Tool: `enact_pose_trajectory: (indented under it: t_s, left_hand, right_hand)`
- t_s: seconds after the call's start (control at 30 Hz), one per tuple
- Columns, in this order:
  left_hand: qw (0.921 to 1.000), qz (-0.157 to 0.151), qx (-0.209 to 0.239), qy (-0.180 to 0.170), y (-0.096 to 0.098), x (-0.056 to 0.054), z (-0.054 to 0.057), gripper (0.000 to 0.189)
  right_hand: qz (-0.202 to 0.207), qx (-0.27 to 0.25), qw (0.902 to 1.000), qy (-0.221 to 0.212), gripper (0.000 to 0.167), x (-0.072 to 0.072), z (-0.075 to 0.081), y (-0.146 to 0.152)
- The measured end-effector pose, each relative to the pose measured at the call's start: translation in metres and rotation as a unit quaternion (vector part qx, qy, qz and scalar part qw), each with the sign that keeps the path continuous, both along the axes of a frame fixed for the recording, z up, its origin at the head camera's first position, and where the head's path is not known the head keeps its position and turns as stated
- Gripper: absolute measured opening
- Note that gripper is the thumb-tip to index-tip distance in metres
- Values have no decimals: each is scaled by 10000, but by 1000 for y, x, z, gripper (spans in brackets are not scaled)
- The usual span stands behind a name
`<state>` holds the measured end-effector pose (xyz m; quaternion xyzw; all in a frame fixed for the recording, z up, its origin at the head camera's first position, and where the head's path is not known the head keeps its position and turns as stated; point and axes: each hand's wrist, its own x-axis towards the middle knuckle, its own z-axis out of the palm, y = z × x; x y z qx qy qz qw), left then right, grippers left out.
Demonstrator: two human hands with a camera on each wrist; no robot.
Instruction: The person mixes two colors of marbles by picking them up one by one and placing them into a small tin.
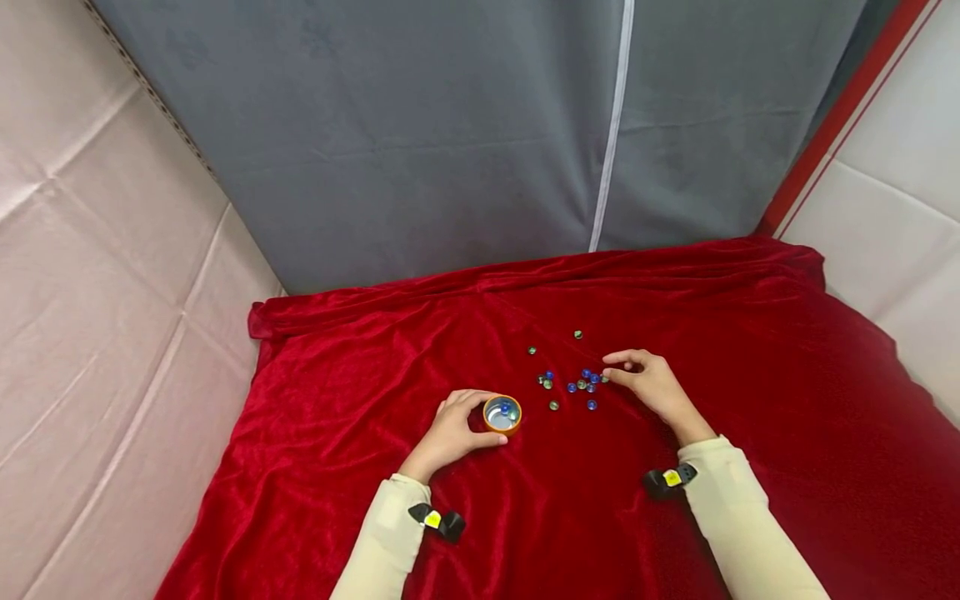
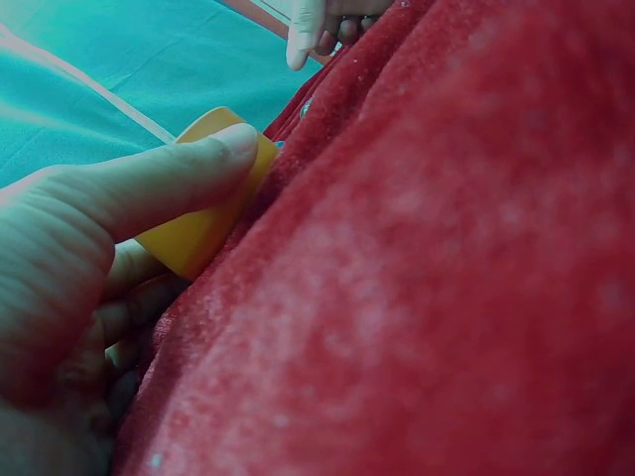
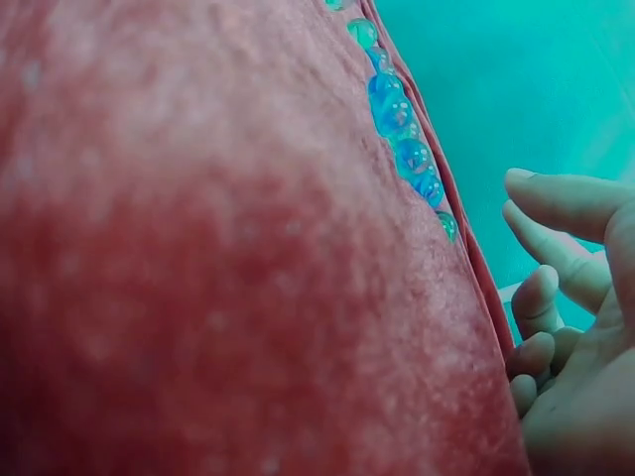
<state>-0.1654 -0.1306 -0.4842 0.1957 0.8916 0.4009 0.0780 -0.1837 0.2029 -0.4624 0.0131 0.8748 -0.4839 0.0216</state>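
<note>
My left hand [image 1: 452,427] grips a small orange-yellow cup [image 1: 489,427] from its left side, thumb in front and fingers behind. In the left wrist view the thumb lies along the outside of the yellow cup [image 2: 203,233], which sits on the red cloth. A blue marble [image 1: 506,409] and a paler one lie inside its silvery interior. My right hand [image 1: 651,385] hovers at the right end of a loose group of glass marbles [image 1: 581,384], its thumb tip overlapping a green marble [image 1: 605,378]. In the right wrist view the thumb and fingers stand apart with nothing between them, just beyond the green marble [image 3: 446,226].
Several blue and green marbles lie scattered on the wrinkled red cloth [image 1: 360,433]. Two green marbles sit farther back, one of them a lone marble [image 1: 578,334]. A grey curtain [image 1: 420,150] hangs behind the cloth, with pale walls at both sides.
</note>
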Motion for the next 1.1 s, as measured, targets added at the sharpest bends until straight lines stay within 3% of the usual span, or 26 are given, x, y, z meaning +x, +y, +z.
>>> enact_pose_trajectory:
  t_s: [0.47,0.9,1.1]
  left_hand:
    - [10000,-9,-41,22,-1,0,0,61]
    - [10000,-26,-15,83,-1,0,-5,61]
    - [10000,-10,30,79,-1,-1,-6,61]
  right_hand:
    - [156,354,9989,-254,31,-1,-7,3]
    - [249,1026,9939,322,23,-1,-11,-2]
    - [199,1196,9920,351,22,0,-10,-3]
